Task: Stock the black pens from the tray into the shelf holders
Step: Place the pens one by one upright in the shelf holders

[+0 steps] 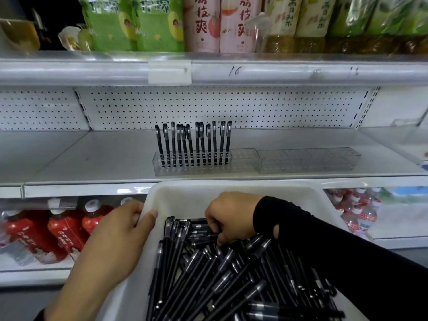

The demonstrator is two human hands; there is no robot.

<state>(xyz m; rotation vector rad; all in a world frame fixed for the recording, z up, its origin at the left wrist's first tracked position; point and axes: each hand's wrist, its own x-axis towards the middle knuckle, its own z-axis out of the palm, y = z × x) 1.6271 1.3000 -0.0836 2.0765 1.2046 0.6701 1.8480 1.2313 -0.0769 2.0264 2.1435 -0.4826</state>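
A white tray (192, 195) full of loose black pens (220, 279) is held in front of the shelf. My left hand (115, 237) grips the tray's left rim, thumb over the edge. My right hand (231, 216), in a black sleeve, reaches into the tray with fingers curled around several pens at the pile's far end. On the middle shelf a clear holder (192, 164) has a row of black pens (192, 142) standing upright in it. A second clear holder (308, 159) to its right has no pens in it.
The white shelf board (104, 158) has a pegboard back. Drink bottles and cartons (201, 22) line the shelf above. Red bottles (64, 225) sit below left, and small bottles (356, 209) sit below right.
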